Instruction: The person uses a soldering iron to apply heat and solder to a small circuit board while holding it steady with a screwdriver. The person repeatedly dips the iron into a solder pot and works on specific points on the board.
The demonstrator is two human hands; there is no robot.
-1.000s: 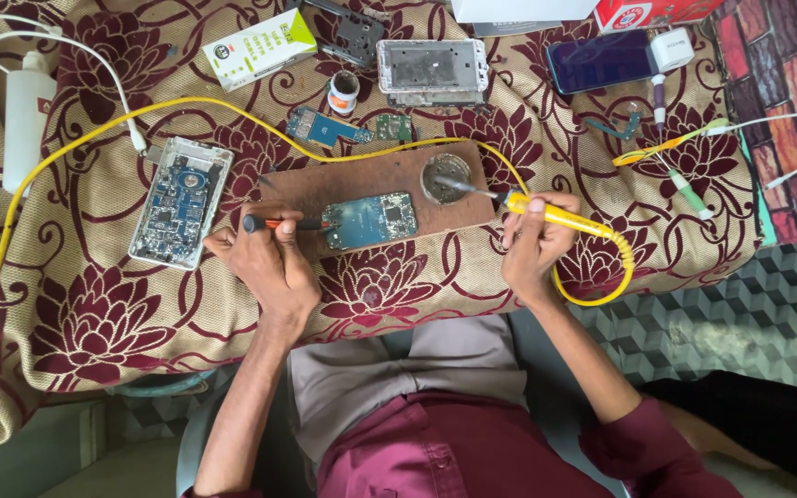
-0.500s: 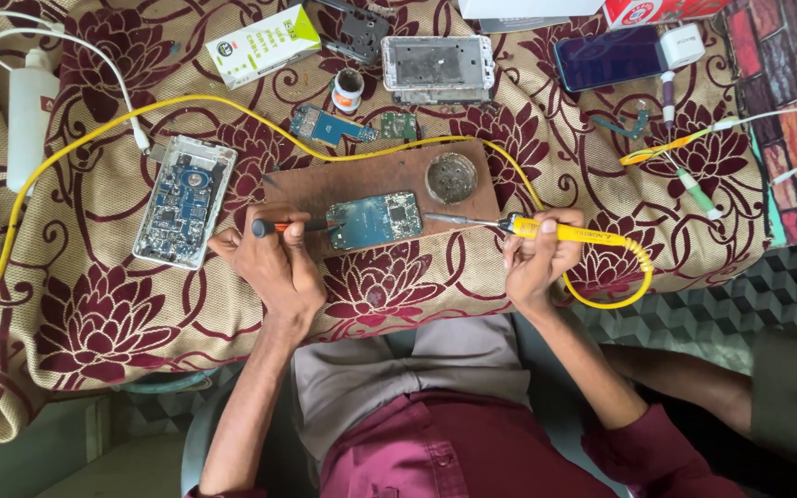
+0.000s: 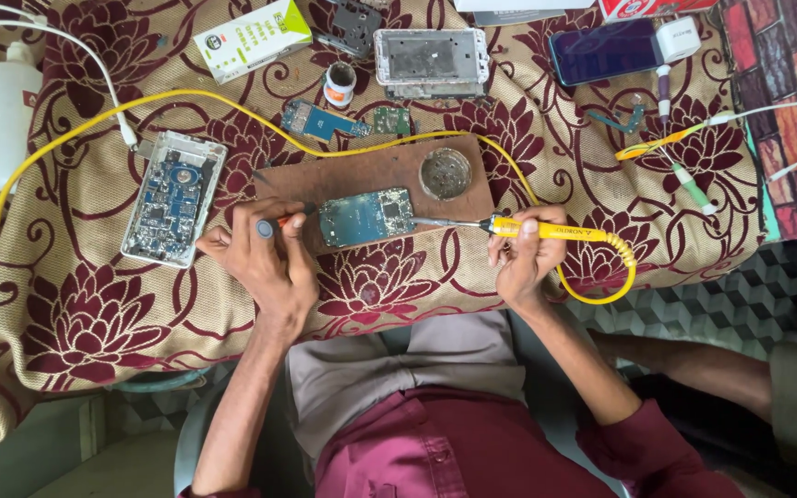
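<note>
Right hand (image 3: 523, 254) grips the yellow soldering iron (image 3: 546, 230), tip at the blue circuit board (image 3: 366, 217) on the brown board (image 3: 362, 175), table centre. Left hand (image 3: 265, 254) pinches a red-handled tool (image 3: 280, 221). Hold the board steady; keep contact brief.

Matt wooden board (image 3: 362, 175) on patterned woven cloth (image 3: 140, 323) — glossy yellow plastic soldering iron (image 3: 546, 231), metal tip.

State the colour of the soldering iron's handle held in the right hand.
Yellow; the soldering iron in the right hand shows best in the head view.
</note>
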